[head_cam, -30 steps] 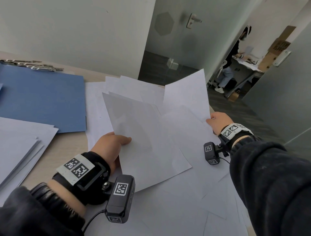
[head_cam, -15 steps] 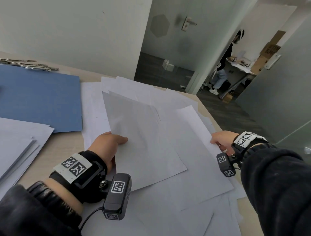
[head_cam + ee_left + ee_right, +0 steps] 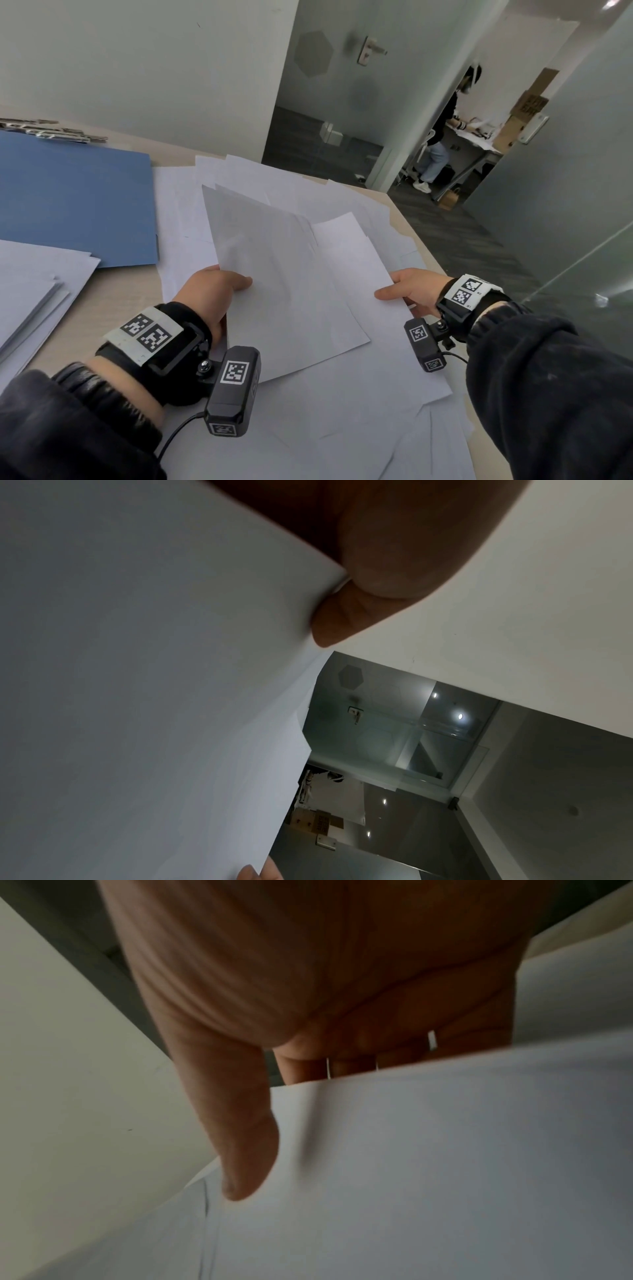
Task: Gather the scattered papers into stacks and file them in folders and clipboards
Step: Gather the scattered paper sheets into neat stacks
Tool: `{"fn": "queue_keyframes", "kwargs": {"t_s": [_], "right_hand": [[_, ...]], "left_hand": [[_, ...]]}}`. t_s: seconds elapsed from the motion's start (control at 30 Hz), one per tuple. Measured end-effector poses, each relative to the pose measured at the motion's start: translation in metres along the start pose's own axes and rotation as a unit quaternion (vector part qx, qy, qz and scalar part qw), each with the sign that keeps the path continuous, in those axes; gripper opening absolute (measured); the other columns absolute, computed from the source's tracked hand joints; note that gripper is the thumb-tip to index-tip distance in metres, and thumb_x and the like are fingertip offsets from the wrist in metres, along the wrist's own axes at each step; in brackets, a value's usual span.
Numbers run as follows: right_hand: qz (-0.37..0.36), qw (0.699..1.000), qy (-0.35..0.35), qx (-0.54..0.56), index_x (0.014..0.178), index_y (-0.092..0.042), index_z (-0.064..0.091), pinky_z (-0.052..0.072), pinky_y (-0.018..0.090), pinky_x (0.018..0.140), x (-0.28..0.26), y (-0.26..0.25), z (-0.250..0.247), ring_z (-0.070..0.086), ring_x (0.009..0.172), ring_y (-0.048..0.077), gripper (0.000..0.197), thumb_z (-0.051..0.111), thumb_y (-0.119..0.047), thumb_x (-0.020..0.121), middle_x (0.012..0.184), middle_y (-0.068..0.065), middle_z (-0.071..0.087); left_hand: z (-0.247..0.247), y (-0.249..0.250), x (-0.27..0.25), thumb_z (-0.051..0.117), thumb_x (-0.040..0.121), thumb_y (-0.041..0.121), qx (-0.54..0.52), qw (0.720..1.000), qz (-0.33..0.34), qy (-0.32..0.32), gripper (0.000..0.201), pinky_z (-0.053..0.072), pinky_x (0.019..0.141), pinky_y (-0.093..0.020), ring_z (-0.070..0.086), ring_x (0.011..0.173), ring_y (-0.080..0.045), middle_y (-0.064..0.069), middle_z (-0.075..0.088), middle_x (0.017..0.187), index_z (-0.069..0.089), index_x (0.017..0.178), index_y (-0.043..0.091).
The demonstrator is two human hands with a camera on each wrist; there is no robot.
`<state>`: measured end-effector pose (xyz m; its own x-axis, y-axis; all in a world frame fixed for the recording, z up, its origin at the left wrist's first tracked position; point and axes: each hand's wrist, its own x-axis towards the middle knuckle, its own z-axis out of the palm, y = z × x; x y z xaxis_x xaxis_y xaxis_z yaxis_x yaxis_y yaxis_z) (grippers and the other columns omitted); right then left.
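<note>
Your left hand (image 3: 210, 294) pinches a raised sheaf of papers (image 3: 274, 274) at its near left edge; your right hand (image 3: 409, 291) grips another sheet (image 3: 349, 260) by its right edge, thumb on top. More sheets litter the table (image 3: 99, 301) beside the blue folder (image 3: 75, 202). Light, floppy, likely slippery: pinch near the edges, support underneath

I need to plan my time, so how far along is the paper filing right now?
Early. Done: one squared pile sits at the table's left edge. In hand: the left hand grips a few gathered sheets, and the right hand pinches another sheet. Left: loose papers cover the table, and the blue folder lies closed.
</note>
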<state>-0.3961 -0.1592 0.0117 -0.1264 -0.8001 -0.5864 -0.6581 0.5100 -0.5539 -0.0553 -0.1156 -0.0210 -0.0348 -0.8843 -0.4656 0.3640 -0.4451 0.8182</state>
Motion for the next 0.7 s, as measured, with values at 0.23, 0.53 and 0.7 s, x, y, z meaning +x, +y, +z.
{"fn": "queue_keyframes", "kwargs": {"t_s": [0.23, 0.53, 0.7], "right_hand": [[-0.027, 0.999, -0.018, 0.021, 0.118, -0.012, 0.068, 0.054, 0.055, 0.095, -0.015, 0.002, 0.022, 0.072, 0.102, 0.035, 0.048, 0.082, -0.024, 0.073, 0.109, 0.011, 0.076], [-0.075, 0.976, 0.163, 0.122, 0.099, -0.017, 0.07, 0.052, 0.05, 0.1, -0.04, 0.047, 0.002, 0.071, 0.101, 0.031, 0.033, 0.082, -0.03, 0.07, 0.105, 0.007, 0.075], [-0.09, 0.912, 0.261, 0.303, 0.102, -0.013, 0.072, 0.052, 0.058, 0.098, -0.046, 0.093, -0.013, 0.071, 0.098, 0.035, 0.055, 0.084, -0.038, 0.054, 0.104, 0.009, 0.076]], "left_hand": [[-0.002, -0.001, 0.0, 0.053, 0.09, -0.007, -0.005, 1.0, 0.01, -0.005, 0.017, 0.056, 0.078, -0.05, 0.068, 0.078, -0.037, -0.02, 0.07, 0.086, 0.064, 0.095, 0.005], [-0.025, 0.002, -0.028, 0.057, 0.088, -0.005, 0.019, 0.997, 0.055, 0.047, 0.018, 0.052, 0.06, -0.034, 0.067, 0.068, -0.029, -0.01, 0.07, 0.082, 0.065, 0.098, 0.008], [-0.044, -0.006, -0.054, 0.06, 0.086, -0.007, 0.057, 0.994, 0.051, 0.074, 0.015, 0.053, 0.06, -0.036, 0.067, 0.064, -0.031, -0.015, 0.069, 0.077, 0.064, 0.095, 0.004]]}}
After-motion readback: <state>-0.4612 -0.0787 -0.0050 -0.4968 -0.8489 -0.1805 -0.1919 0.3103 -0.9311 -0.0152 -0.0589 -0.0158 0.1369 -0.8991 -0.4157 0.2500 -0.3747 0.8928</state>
